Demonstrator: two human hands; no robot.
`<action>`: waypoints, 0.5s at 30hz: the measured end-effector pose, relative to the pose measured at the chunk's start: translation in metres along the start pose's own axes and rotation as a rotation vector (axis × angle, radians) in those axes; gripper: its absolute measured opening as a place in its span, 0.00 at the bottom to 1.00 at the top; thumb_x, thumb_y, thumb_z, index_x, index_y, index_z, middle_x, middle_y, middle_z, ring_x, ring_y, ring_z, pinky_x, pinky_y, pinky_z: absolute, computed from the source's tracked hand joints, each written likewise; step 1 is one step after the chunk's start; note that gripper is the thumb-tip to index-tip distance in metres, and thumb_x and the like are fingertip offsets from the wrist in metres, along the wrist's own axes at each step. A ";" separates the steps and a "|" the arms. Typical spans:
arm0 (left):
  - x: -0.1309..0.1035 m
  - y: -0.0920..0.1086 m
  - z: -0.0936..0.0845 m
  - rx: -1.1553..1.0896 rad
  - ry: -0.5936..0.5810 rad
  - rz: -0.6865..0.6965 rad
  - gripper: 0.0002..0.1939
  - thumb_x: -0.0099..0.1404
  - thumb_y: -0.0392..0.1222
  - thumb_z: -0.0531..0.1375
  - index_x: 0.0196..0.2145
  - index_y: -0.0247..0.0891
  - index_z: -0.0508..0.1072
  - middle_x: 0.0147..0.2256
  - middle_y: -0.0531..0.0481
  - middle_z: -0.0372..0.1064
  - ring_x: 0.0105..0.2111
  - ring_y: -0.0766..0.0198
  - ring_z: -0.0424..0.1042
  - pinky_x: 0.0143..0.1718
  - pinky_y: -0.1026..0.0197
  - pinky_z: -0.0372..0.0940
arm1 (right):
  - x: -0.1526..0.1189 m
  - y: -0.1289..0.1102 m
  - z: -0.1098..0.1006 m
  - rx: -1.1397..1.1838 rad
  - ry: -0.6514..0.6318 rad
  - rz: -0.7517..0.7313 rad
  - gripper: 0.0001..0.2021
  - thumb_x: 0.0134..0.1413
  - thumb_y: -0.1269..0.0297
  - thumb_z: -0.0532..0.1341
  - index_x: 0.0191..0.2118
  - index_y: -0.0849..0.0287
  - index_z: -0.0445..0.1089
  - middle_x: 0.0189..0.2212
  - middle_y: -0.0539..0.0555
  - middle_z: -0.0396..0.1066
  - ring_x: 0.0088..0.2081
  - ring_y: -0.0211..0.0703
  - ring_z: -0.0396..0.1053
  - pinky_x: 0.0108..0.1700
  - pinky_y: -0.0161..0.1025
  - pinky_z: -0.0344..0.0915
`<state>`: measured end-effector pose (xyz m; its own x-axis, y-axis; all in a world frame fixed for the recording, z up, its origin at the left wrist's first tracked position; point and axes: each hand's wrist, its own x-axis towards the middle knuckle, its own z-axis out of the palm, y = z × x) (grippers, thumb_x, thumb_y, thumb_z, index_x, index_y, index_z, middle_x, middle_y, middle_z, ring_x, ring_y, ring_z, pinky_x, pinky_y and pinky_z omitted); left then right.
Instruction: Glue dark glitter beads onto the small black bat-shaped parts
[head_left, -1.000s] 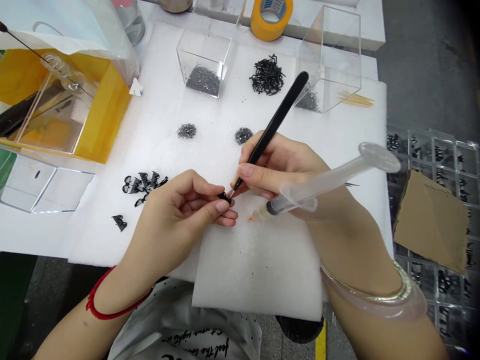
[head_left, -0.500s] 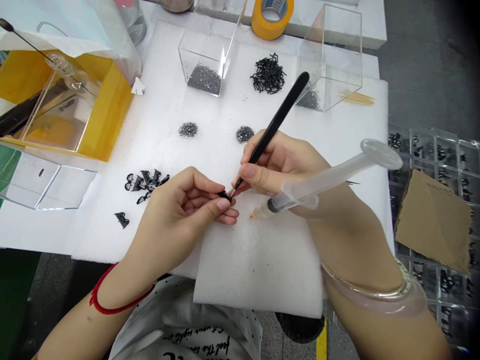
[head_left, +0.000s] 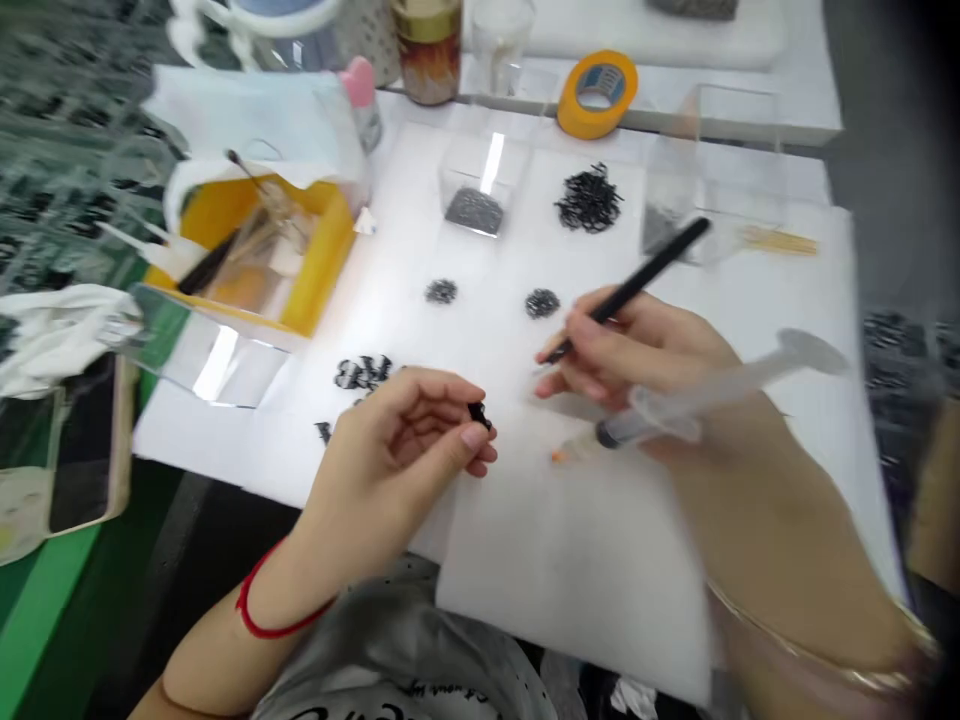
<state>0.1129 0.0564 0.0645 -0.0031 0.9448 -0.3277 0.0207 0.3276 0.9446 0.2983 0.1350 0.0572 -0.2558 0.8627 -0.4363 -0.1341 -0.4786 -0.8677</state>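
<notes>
The left hand (head_left: 397,440) pinched a small black part (head_left: 478,413) between thumb and fingertips, just above the white foam pad (head_left: 570,560) on the counter (head_left: 750,110). The right hand (head_left: 637,350) was closed on black tweezers (head_left: 630,288), tip pointing down-left and apart from the part, and also held a clear syringe (head_left: 697,400) lying across its fingers. Two small dark heaps (head_left: 541,302) lay just beyond the hands; the picture was blurred
</notes>
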 end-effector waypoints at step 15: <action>-0.028 -0.022 -0.099 1.035 0.478 0.003 0.10 0.63 0.47 0.59 0.40 0.46 0.78 0.28 0.56 0.74 0.22 0.66 0.65 0.26 0.63 0.60 | 0.006 0.004 -0.001 -0.111 0.208 -0.008 0.13 0.43 0.57 0.71 0.29 0.59 0.70 0.17 0.48 0.64 0.26 0.38 0.68 0.32 0.38 0.73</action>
<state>0.0139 0.0230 0.0554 -0.3778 0.9229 -0.0743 0.8354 0.3744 0.4025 0.2976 0.1384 0.0506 -0.0513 0.8871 -0.4587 -0.0264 -0.4603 -0.8873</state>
